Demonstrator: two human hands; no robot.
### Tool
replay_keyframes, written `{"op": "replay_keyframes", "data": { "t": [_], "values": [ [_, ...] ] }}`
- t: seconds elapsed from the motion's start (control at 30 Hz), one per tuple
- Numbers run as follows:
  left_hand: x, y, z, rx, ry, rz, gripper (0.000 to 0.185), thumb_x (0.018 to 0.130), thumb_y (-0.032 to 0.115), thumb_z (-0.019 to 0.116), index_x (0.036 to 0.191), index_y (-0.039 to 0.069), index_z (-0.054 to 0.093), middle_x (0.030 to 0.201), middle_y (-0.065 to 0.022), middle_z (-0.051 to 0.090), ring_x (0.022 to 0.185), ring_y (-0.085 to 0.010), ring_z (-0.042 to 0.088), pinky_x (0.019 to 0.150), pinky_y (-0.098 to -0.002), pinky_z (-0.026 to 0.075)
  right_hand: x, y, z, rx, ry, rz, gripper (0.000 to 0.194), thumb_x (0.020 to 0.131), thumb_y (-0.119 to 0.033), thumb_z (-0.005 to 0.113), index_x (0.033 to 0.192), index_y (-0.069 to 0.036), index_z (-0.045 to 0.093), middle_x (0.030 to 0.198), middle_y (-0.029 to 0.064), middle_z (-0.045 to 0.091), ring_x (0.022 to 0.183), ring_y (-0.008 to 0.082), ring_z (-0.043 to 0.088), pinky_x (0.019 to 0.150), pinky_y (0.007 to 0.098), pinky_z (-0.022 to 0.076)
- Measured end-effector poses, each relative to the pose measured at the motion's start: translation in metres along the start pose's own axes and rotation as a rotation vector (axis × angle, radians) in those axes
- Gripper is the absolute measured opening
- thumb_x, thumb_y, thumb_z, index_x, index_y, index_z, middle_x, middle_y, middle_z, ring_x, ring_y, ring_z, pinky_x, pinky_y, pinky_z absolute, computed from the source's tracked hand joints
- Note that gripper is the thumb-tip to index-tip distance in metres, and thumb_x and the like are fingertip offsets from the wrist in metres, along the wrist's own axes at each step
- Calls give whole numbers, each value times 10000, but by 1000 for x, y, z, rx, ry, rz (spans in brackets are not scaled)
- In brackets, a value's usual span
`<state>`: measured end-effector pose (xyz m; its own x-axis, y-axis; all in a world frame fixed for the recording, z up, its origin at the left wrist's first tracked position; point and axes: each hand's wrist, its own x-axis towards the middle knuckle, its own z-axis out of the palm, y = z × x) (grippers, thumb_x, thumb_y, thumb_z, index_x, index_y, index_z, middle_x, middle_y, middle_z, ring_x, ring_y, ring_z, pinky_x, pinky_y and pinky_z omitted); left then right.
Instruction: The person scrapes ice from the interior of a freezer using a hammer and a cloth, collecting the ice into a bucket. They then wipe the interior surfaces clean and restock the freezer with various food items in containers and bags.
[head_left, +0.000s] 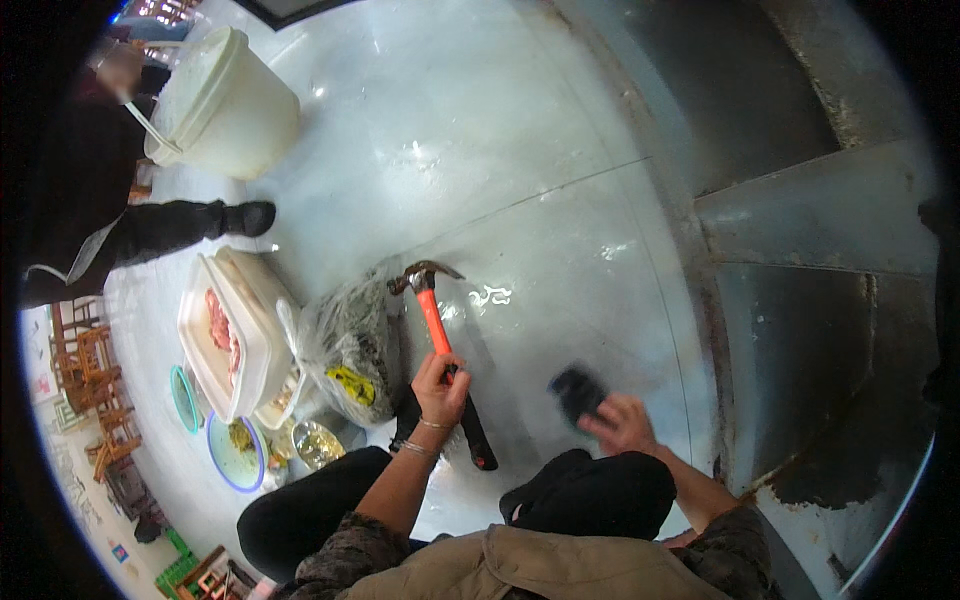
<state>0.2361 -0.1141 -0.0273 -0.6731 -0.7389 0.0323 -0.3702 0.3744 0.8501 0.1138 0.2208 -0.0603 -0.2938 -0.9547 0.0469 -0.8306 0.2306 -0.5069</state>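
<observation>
A claw hammer (433, 307) with an orange and black handle is gripped near mid-handle by my left hand (441, 391). Its metal head points away from me, and the black handle end sticks out below my fist. My right hand (624, 424) holds a dark object (577, 391) by its near edge; motion blur hides what it is. Beside the hammer head, to the left, rests a clear plastic bag (345, 337) with dark contents and something yellow-green inside.
Left stand a white plastic tub (255, 360) with raw meat, a purple-rimmed basin (238, 466), a metal bowl (319, 444) and a teal-rimmed container (182, 400). A person in dark clothes (82, 165) is by a large white bucket (262, 112). Stained metal panels (810, 232) line the right.
</observation>
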Motion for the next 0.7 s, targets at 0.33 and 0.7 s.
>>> {"op": "replay_keyframes", "data": {
  "t": [0.33,0.7],
  "values": [
    [-8,-5,-13,-53,76,-130,108,687,-21,600,778,38,604,661,-52,483,545,-141,469,502,-261,377,260,50,58,-129,15,-581,436,674,-279,647,1105,-216,634,1255,36,567,1207,268,486,993,473,375],
    [-7,13,-16,82,63,25,156,641,13,638,772,94,609,664,-56,482,485,-182,475,456,-288,395,301,54,-13,-17,319,-301,453,681,-29,633,1106,-178,672,1123,129,601,921,313,573,763,392,485]
  ]
}}
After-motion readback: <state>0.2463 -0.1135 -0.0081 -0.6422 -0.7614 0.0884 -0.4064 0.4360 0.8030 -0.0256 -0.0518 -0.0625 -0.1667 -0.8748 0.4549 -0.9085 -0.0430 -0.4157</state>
